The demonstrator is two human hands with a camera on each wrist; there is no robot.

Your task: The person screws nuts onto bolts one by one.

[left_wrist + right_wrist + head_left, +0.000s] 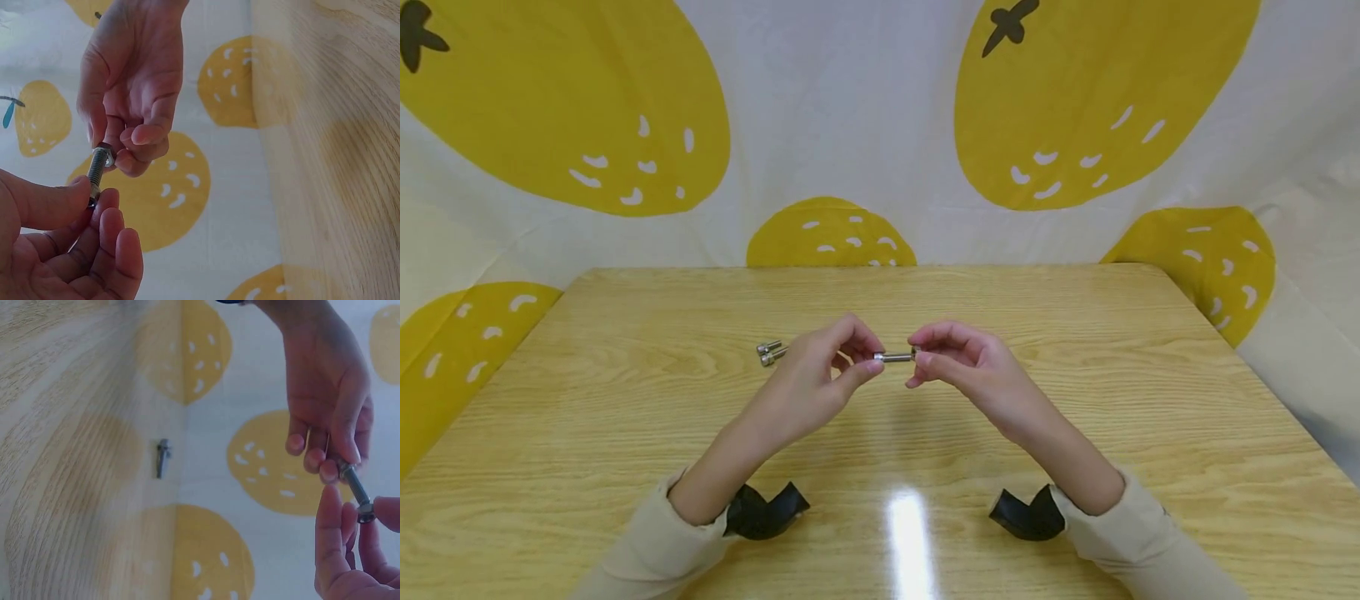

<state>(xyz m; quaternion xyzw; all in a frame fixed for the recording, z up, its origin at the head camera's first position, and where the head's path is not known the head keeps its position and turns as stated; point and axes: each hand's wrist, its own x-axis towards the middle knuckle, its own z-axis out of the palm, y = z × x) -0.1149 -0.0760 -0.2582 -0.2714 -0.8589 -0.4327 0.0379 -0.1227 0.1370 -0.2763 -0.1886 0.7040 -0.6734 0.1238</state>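
Note:
A silver bolt (897,357) is held level above the table between both hands. My left hand (820,367) pinches its head end between thumb and fingers. At the other end, my right hand (973,367) pinches a hex nut (365,513) that sits at the tip of the threaded shank. The left wrist view shows the bare thread of the bolt (97,167) between the two hands, with the nut (107,154) at the right hand's fingertips. The bolt's head is partly covered by the left fingers.
Two more silver bolts (769,352) lie on the wooden table (625,400) just left of my left hand. A cloth with yellow fruit prints (842,100) hangs behind the table. Black straps (767,512) are worn at both cuffs.

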